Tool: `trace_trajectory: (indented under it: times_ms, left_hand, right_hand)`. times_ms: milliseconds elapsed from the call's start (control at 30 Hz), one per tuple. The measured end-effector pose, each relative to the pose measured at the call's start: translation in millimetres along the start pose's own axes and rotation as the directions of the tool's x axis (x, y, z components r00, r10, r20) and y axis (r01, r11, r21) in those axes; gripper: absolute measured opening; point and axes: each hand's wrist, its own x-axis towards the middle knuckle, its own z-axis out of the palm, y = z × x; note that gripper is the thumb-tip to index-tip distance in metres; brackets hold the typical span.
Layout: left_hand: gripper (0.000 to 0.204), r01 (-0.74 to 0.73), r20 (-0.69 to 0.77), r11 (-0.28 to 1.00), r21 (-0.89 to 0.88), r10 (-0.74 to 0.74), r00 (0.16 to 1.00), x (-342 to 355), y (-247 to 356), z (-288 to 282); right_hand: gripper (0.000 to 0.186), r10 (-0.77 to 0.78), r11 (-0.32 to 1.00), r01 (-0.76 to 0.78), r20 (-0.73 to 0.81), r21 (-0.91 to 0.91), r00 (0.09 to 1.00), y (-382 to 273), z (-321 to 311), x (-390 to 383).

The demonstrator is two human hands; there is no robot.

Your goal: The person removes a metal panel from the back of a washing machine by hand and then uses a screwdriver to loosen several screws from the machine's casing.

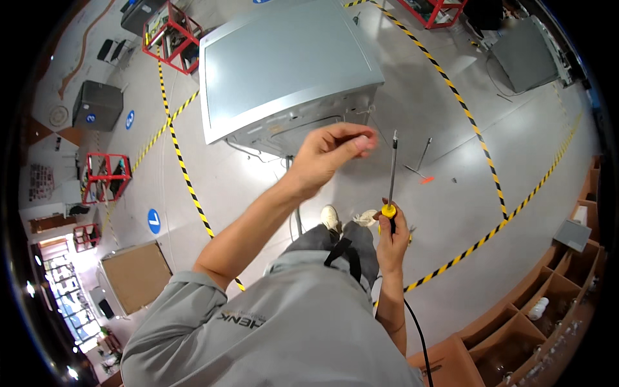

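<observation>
My left hand (325, 158) is raised before the silver appliance (290, 55), its fingers curled together; whether they hold anything small is unclear. My right hand (393, 242) grips the yellow-and-black handle of a long screwdriver (393, 168), its shaft upright in the picture with the tip beside my left fingertips. Beyond it on the floor lie a metal tool (424, 155) and a small orange object (427, 180).
Striped tape (476, 129) marks the floor. Red carts (106, 168) and grey appliances (521, 55) stand around. A wooden compartment bench (483, 342) lines the lower right, a board-topped unit (135, 276) the lower left. A black cable (422, 338) hangs by my right arm.
</observation>
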Motion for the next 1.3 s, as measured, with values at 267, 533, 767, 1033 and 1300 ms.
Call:
trace_trajectory:
  times_ms: [267, 533, 767, 1033, 1300]
  left_hand:
    - [0.063, -0.247, 0.288, -0.178, 0.952, 0.264, 0.92, 156.7, -83.4, -91.9]
    - [0.069, -0.256, 0.43, -0.433, 0.864, 0.372, 0.823, 215.2, -178.0, -120.0]
    - [0.064, -0.136, 0.317, -0.391, 0.91, 0.446, 0.837, 215.1, -191.8, -107.4]
    - [0.058, 0.037, 0.291, -0.48, 0.876, 0.59, 0.753, 215.5, -209.1, -114.7]
    - [0.055, 0.166, 0.235, -0.494, 0.853, 0.649, 0.724, 219.5, -212.9, -109.4]
  right_hand:
    - [0.027, -0.046, 0.999, 0.047, -0.087, 0.008, 0.995, 184.6, -0.1, 102.5]
    - [0.032, -0.399, 0.916, 0.386, -0.145, -0.11, 0.905, 359.3, 57.1, 233.6]
    - [0.04, -0.582, 0.806, 0.59, -0.254, -0.049, 0.773, 401.3, 93.6, 303.1]
    - [0.033, -0.659, 0.678, 0.732, -0.385, 0.069, 0.646, 416.5, 135.0, 345.0]
    - [0.032, -0.697, 0.589, 0.8, -0.429, 0.115, 0.575, 404.2, 151.7, 358.7]
